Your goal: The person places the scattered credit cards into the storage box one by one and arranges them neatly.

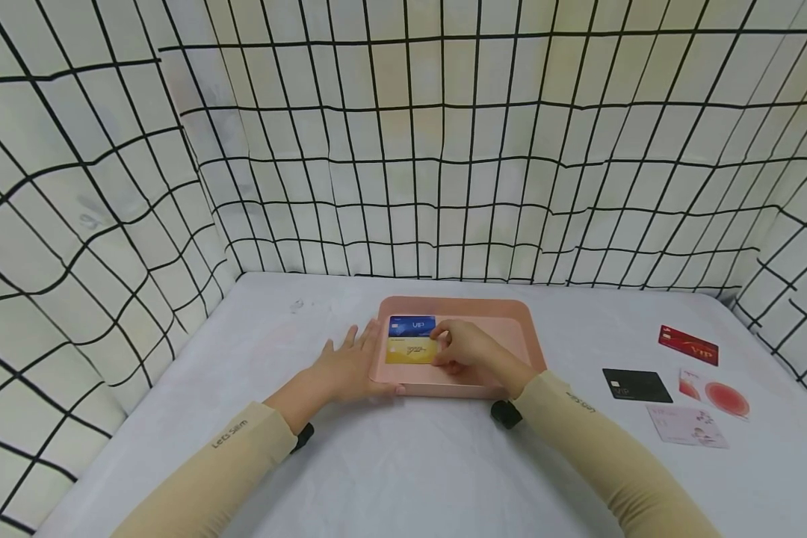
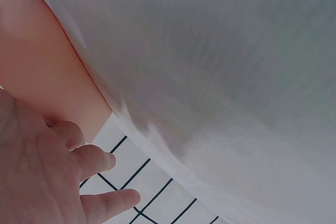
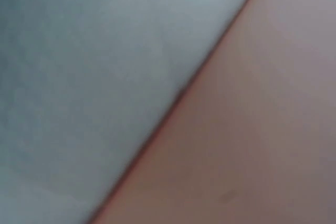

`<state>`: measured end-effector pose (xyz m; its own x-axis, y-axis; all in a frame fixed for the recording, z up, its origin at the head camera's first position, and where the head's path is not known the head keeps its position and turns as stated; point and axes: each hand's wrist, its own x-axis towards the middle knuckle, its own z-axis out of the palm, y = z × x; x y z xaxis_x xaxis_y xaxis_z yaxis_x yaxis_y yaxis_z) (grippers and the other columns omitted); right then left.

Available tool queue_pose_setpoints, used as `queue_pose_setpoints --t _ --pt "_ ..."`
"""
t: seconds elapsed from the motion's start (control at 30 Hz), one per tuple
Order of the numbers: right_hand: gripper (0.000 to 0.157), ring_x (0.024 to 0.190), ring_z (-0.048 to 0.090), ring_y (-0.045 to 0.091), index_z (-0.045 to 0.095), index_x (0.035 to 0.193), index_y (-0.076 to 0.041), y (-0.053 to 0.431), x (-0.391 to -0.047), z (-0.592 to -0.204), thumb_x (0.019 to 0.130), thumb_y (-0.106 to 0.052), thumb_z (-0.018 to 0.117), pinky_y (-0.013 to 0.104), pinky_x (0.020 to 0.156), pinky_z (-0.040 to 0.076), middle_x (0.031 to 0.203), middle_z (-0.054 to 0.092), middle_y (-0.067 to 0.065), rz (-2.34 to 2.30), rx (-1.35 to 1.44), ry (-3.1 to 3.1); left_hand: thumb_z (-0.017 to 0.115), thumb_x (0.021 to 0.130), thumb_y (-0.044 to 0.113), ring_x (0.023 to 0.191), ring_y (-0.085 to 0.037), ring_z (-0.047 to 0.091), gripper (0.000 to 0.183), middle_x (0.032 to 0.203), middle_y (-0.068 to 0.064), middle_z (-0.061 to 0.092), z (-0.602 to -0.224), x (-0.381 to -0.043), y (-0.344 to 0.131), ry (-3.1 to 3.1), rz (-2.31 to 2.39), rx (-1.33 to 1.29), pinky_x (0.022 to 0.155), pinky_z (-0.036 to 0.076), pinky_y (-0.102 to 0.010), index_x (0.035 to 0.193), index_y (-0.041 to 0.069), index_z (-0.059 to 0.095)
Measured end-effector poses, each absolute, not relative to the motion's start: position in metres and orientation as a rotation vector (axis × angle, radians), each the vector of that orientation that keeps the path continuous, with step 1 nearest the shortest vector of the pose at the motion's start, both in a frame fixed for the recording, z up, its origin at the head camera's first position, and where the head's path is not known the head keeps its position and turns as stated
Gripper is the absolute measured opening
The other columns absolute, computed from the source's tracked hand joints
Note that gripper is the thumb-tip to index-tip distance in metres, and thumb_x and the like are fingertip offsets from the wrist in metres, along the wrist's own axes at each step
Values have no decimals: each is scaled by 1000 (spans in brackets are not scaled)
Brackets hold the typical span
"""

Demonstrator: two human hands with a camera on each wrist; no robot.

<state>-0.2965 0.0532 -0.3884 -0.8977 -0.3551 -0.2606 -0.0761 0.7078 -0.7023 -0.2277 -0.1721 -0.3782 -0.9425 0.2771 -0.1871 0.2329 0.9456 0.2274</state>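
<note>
A pink tray stands on the white table. Inside it, at the left, a blue VIP card lies just above a yellow card, their long edges together. My right hand reaches over the tray with curled fingers and holds the yellow card by its right end. Spread along the tray's left side, my left hand touches the rim with straight fingers. In the left wrist view, that hand's fingers show beside the tray wall. The right wrist view has only the blurred tray side and table.
To the right on the table lie a red VIP card, a black VIP card, a white card with red circle and a pale pink card. A black wire grid over white cloth borders the table behind and on both sides.
</note>
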Motion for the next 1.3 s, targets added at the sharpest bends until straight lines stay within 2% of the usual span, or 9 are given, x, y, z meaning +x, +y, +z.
queue_pose_setpoints --t 0.63,0.93,1.17,1.3 --pt "50 52 54 15 62 133 -3 55 -293 -386 88 -7 82 19 51 46 77 58 8 -1059 -329 2528 66 85 73 153 -46 12 123 170 -17 11 -375 -226 -170 2883 296 381 114 15 -73 163 -1 7" --pt "50 53 52 15 63 132 -5 55 -291 -385 87 -10 83 20 51 45 85 56 9 -1051 -303 2544 66 85 74 153 -46 11 123 170 -17 11 -377 -228 -170 2882 287 374 114 15 -73 164 0 6" --pt "44 57 56 17 63 134 -6 57 -291 -385 92 -7 77 20 54 49 95 57 11 -1059 -327 2540 65 84 76 154 -45 10 125 170 -17 10 -378 -229 -170 2877 282 364 114 15 -73 164 1 6" --pt "39 63 60 19 63 133 -7 64 -289 -383 96 -9 73 24 60 52 95 60 11 -1043 -376 2550 64 84 76 154 -45 8 125 170 -17 9 -377 -228 -171 2868 282 360 114 14 -73 164 1 5"
